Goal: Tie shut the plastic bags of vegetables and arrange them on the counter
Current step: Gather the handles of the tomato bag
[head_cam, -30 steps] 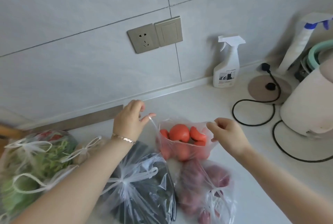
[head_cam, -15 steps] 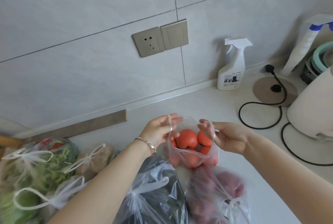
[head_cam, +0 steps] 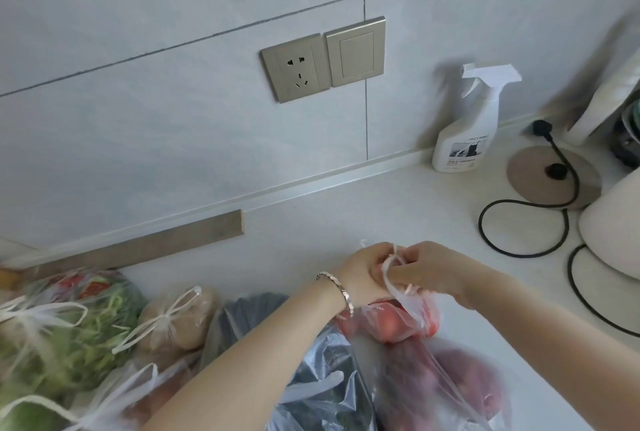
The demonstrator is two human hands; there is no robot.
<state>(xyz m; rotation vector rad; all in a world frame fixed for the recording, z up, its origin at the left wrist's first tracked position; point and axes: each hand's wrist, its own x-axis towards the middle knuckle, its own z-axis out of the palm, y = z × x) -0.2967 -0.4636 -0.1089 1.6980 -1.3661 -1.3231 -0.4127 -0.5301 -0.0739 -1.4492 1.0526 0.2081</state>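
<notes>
head camera: past knotted clear bags of greens (head_cam: pixel 65 323), the left hand (head_cam: pixel 363 274) and right hand (head_cam: pixel 429 266) meet, pinching the handles of a clear plastic bag of red tomatoes (head_cam: pixel 398 321) on the white counter (head_cam: pixel 346 219); crossing and cinching the knot likely follows.

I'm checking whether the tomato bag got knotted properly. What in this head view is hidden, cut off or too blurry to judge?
- Knot on the tomato bag: the left hand and right hand close around the handles, hiding whether it is tied.
- Spray bottle label: too small and blurred to read.
- White appliance: cut off by the right edge.
- Dark-contents bag: forearm covers it; contents unidentifiable.
</notes>
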